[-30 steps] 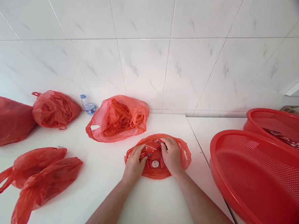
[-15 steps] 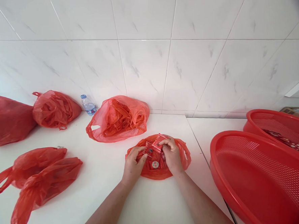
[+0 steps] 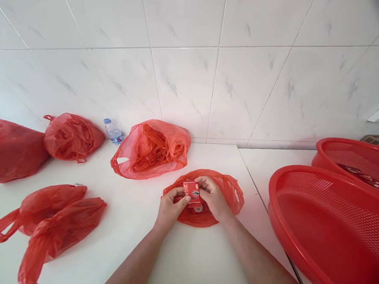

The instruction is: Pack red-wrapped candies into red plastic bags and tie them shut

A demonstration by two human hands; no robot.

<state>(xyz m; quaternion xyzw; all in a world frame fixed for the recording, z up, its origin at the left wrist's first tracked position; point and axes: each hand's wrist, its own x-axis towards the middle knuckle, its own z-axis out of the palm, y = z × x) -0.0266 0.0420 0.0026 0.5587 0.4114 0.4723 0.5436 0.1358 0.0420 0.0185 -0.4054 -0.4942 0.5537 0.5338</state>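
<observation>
The person's 2 hands work in the lower centre of the frame, gripping 1 small red packet (image 3: 192,193) between them. The left hand (image 3: 172,210) is partly closed, with its thumb pressed against the packet's lower left corner. The right hand (image 3: 212,199) curls in from the right, and its fingers (image 3: 202,186) pinch the packet's right edge. Both hands are firmly on it, with the packet upright between them, its white-and-black emblem facing up. It sits over a flattened red plastic bag (image 3: 204,220), and a round label (image 3: 198,208) shows just below it.

On the white counter (image 3: 131,258), 4 more red plastic bags lie around: 1 stuffed bag (image 3: 150,150) at upper centre, 1 bundled bag (image 3: 74,137) at upper left, 1 full bag (image 3: 9,150) at the left edge and 1 limp bag (image 3: 53,219) at lower left. A water bottle (image 3: 113,131) stands against the tile wall (image 3: 181,73). At the right sit 2 red mesh baskets, the near basket (image 3: 288,199) and the far basket (image 3: 333,147).
</observation>
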